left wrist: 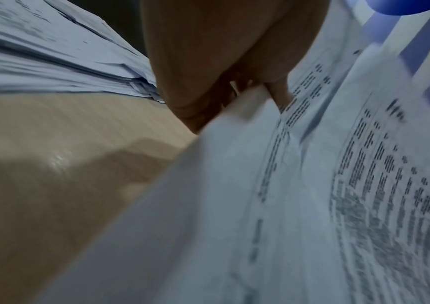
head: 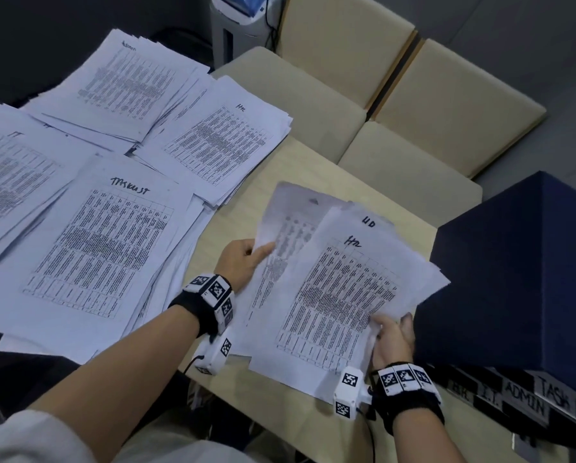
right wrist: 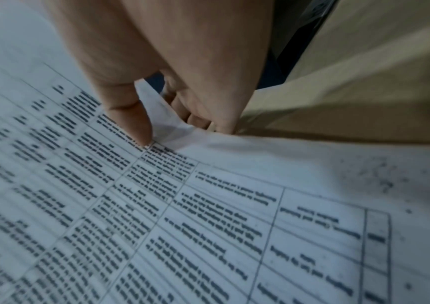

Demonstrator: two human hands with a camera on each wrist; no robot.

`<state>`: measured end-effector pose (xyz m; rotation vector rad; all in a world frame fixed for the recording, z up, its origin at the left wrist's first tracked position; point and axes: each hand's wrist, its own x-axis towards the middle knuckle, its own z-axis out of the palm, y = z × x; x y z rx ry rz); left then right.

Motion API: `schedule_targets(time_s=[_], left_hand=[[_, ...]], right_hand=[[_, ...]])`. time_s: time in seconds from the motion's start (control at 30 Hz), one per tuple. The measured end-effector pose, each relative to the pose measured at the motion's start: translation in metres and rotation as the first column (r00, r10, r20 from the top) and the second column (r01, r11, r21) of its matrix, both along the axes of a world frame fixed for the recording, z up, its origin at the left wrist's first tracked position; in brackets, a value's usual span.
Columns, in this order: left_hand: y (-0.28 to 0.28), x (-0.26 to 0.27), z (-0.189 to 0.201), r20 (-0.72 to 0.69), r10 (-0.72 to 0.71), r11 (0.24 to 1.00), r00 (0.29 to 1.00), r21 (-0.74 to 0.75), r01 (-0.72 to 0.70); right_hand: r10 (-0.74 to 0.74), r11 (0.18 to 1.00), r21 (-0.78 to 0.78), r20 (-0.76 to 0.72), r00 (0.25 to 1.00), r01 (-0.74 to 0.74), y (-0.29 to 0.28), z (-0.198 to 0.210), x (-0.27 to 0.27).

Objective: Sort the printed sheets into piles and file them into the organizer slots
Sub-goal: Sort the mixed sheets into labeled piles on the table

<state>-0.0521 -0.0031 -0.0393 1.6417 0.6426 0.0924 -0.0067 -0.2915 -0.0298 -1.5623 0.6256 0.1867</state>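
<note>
HR sheets (head: 340, 289) lifted over the table (head: 300, 168), beside the blue organizer (head: 520, 279), long axis running away from me, headers far. My left hand (head: 243, 262) pinches the left edge; my right hand (head: 393, 335) pinches the near right corner.

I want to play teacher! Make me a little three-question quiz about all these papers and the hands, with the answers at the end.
1. True or false: the left hand pinches a lifted sheet whose print faces away.
2. What is handwritten on top of the big pile nearest the left arm?
A. TASKLIST
B. ADMIN
C. MENU
3. Fill in: the right hand grips the near right corner of the bundle of sheets whose top page is marked ____.

Key: 1 true; 2 A; 3 HR. The dark blue organizer stands right of the bundle, on the table.
</note>
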Motion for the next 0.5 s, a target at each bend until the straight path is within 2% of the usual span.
schedule_targets(time_s=[0.03, 0.1, 0.2, 0.27, 0.33, 0.4, 0.43, 0.5], left_hand=[[0.002, 0.000, -0.002, -0.033, 0.032, 0.999, 0.999, 0.041, -0.031], [0.009, 0.000, -0.008, -0.096, 0.014, 0.995, 0.995, 0.096, -0.005], [0.011, 0.000, -0.006, -0.106, -0.031, 0.997, 0.994, 0.063, 0.038], [0.007, 0.000, 0.002, -0.083, -0.046, 0.999, 0.996, 0.024, 0.048], [0.002, 0.000, 0.011, -0.034, -0.080, 0.994, 0.996, -0.077, 0.077], [0.000, -0.002, 0.019, 0.042, -0.126, 0.958, 0.991, -0.254, 0.132], [0.001, -0.003, 0.024, 0.049, -0.122, 0.925, 0.991, -0.357, 0.132], [0.006, -0.002, 0.030, -0.010, -0.124, 0.897, 0.992, -0.428, 0.108]], right_hand=[[-0.026, 1.000, 0.005, -0.008, 1.000, 0.026, -0.004, 0.001, 0.000], [-0.078, 0.997, -0.026, -0.071, 0.994, 0.076, -0.008, 0.005, -0.001], [-0.083, 0.997, -0.017, -0.112, 0.990, 0.082, -0.012, 0.007, 0.000], [-0.048, 0.996, 0.064, -0.097, 0.994, 0.054, -0.007, 0.008, 0.001], [0.017, 0.988, 0.153, -0.093, 0.996, -0.003, 0.002, 0.013, 0.001], [0.089, 0.975, 0.211, -0.058, 0.994, -0.075, 0.011, 0.014, 0.004], [0.134, 0.968, 0.220, -0.039, 0.990, -0.122, 0.017, 0.017, 0.005], [0.207, 0.961, 0.193, -0.018, 0.978, -0.199, 0.029, 0.023, 0.007]])
